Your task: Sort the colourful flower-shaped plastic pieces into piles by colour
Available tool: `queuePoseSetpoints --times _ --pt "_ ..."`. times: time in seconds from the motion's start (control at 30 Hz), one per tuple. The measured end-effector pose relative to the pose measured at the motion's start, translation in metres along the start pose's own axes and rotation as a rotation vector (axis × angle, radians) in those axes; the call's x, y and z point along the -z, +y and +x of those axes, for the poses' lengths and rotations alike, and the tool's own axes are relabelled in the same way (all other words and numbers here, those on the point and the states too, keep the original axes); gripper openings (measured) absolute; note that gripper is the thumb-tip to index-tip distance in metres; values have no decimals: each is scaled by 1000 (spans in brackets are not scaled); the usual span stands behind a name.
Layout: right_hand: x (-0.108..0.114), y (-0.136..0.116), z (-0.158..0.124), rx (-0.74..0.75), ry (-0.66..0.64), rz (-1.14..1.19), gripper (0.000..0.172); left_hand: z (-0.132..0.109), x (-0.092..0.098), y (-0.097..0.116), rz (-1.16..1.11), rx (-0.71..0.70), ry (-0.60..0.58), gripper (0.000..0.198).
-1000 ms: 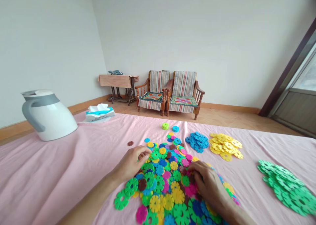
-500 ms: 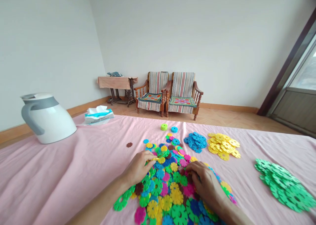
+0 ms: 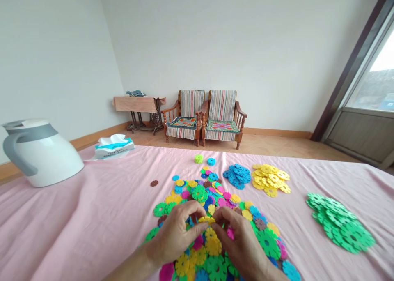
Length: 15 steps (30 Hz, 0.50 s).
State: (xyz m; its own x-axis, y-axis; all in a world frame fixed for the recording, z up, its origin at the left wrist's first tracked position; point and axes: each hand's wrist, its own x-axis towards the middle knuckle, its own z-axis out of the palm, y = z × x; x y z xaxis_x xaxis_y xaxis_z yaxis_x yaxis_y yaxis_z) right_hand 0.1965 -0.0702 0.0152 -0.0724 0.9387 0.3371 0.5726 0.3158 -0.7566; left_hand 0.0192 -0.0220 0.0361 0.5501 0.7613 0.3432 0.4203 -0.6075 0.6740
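Between my two hands, just above a mixed heap of notched plastic discs (image 3: 216, 266), is a yellow notched disc (image 3: 206, 219). My left hand (image 3: 181, 227) pinches it from the left side with thumb and forefinger. From the right, my right hand (image 3: 238, 240) has its thumb and fingertips closed at the disc's other edge. The heap holds green, yellow, blue, pink and brown discs, and my hands hide part of its middle.
Sorted piles of blue discs (image 3: 237, 176), yellow discs (image 3: 271, 180) and green discs (image 3: 341, 223) lie to the right on the pink cloth (image 3: 101, 215). A lime stack (image 3: 198, 159) stands behind the heap. At left are a white jug (image 3: 43, 153) and a tissue box (image 3: 114, 147).
Both hands have come together at the yellow disc, which my left hand held alone before. My right hand has left the heap's surface. The view has shifted slightly right.
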Motion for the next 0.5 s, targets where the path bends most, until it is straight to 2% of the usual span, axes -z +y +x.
queuePoseSetpoints --times 0.1,0.23,0.37,0.5 --pt "16 16 9 -68 94 1 14 1 6 -14 20 12 89 14" --pt "56 63 27 -267 368 44 27 6 20 -47 81 120 269 20" --pt "100 114 40 -418 494 -4 24 8 25 -75 116 235 307 23" --pt "132 154 51 -469 566 -77 24 8 23 -82 136 266 283 23"
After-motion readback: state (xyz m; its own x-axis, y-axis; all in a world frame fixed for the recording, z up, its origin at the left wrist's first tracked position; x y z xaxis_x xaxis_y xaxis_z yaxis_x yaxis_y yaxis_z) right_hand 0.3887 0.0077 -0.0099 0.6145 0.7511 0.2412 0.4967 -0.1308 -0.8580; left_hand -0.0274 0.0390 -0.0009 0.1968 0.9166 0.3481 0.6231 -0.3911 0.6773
